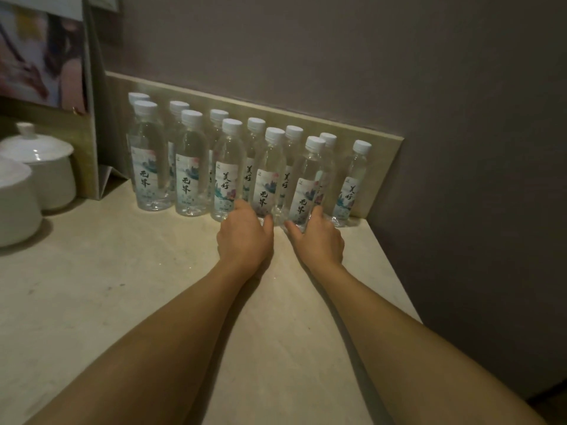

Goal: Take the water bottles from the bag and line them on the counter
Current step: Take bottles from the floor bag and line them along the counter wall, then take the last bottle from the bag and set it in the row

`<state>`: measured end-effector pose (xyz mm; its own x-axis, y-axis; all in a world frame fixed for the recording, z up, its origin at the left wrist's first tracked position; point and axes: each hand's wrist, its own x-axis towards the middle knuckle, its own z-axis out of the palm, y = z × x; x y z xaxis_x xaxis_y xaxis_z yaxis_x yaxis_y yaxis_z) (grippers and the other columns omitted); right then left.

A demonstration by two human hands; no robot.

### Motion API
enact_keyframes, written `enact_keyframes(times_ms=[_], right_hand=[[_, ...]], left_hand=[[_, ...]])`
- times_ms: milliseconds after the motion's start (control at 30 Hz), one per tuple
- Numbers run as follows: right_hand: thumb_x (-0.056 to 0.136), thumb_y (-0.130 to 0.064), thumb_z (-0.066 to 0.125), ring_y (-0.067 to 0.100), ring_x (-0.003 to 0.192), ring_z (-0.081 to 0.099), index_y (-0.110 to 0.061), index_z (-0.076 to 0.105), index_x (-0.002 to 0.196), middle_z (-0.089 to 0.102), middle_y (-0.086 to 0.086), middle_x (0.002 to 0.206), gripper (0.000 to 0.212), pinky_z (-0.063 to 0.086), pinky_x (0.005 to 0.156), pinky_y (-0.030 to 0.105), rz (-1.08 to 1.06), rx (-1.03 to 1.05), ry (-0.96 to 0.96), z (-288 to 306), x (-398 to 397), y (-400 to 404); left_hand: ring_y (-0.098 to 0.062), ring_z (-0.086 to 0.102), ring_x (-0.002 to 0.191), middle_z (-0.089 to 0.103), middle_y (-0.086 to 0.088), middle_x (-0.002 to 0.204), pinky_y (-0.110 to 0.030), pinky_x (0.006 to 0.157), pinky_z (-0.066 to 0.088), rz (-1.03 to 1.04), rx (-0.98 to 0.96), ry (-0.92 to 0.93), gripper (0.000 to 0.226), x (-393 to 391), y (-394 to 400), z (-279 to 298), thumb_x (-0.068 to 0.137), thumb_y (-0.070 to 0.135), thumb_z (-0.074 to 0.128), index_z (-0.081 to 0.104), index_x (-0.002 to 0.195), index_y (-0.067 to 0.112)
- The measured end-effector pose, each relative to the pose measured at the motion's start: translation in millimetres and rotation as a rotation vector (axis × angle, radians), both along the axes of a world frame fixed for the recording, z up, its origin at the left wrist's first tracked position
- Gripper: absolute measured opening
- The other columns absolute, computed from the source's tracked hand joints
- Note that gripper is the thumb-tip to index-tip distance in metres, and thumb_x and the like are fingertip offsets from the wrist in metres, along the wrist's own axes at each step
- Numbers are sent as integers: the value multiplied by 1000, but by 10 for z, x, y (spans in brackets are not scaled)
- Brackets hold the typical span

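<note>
Fingers of both hands reach the front row of bottles [267, 176] standing upright on the tabletop [122, 271]. Left hand [244, 237] curls round the base of one bottle, right hand [319, 237] round its neighbour [308, 185]. Both bottles stand straight ahead of the fingers, long axes vertical. No bag shows; the lining-up looks nearly finished.

We see open counter [122, 286] across the lower frame; bottles [233, 167] wall off the upper middle, white lidded cups [40, 167] block the left edge.
</note>
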<state>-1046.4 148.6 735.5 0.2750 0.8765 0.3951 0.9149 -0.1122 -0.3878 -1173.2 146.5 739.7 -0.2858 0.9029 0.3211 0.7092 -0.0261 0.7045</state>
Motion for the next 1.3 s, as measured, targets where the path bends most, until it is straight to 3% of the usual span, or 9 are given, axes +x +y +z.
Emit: enact_keyframes(times_ms=[200,333,467,567,700,800,867,1033,1300], right_hand=[[90,-56,53,35,107,60,-13,43,118,62,11,119,52,45,76,40,28,-38,57,44,5,-35],[87,-61,53,34,111,58,-10,42,122,58,14,124,63,50,86,44,165,-44,200,169,107,-114],[83,-63,54,28,95,65,-20,45,115,63,5,114,54,55,81,47,254,4,385,364,475,-315],[85,-58,56,25,87,66,-20,49,112,63,1,103,46,57,79,48,267,61,486,536,960,-531],[92,-44,57,18,90,63,-13,55,118,62,-2,94,41,54,83,37,226,201,470,760,1767,-912],[86,-48,59,23,83,68,-20,59,105,67,-2,88,34,58,77,47,171,294,540,838,2399,-1220],[85,-47,59,25,73,69,-23,58,96,67,-3,83,26,59,71,46,121,337,570,812,2846,-1450],[91,-27,61,19,66,64,-20,56,92,67,4,85,8,46,46,21,2,332,665,475,3880,-2102],[94,-25,58,13,61,61,-30,52,78,68,5,84,18,43,46,16,-236,230,734,-247,5248,-2785]], left_hand=[[-32,64,94,67,-10,103,-35,72,48,-36,19,-64,37,11,-128,57,93,41,58,54,112,9],[-26,64,86,65,-5,92,-41,76,56,-60,46,-22,32,113,-238,163,92,43,58,58,103,13],[-20,63,76,64,1,79,-40,72,57,-97,95,-15,24,459,-383,348,93,41,56,62,89,18],[-19,62,72,63,3,73,-37,70,57,-153,126,-34,24,943,-550,528,93,39,54,64,83,19],[-18,62,70,60,4,67,-31,63,49,-254,188,-54,27,1761,-838,754,93,39,54,61,76,20],[-24,66,74,67,-1,73,-38,71,56,-332,207,-73,32,2432,-1072,861,86,47,50,64,76,20],[-26,67,78,71,-2,77,-38,72,55,-378,204,-80,35,2884,-1248,861,81,47,46,66,77,19],[-18,57,73,67,2,78,-30,65,39,-525,101,-40,20,3957,-1737,591,88,35,52,65,81,21],[-20,55,77,60,2,82,-30,68,38,-739,-79,59,19,5363,-2138,-48,91,33,53,67,89,20]])
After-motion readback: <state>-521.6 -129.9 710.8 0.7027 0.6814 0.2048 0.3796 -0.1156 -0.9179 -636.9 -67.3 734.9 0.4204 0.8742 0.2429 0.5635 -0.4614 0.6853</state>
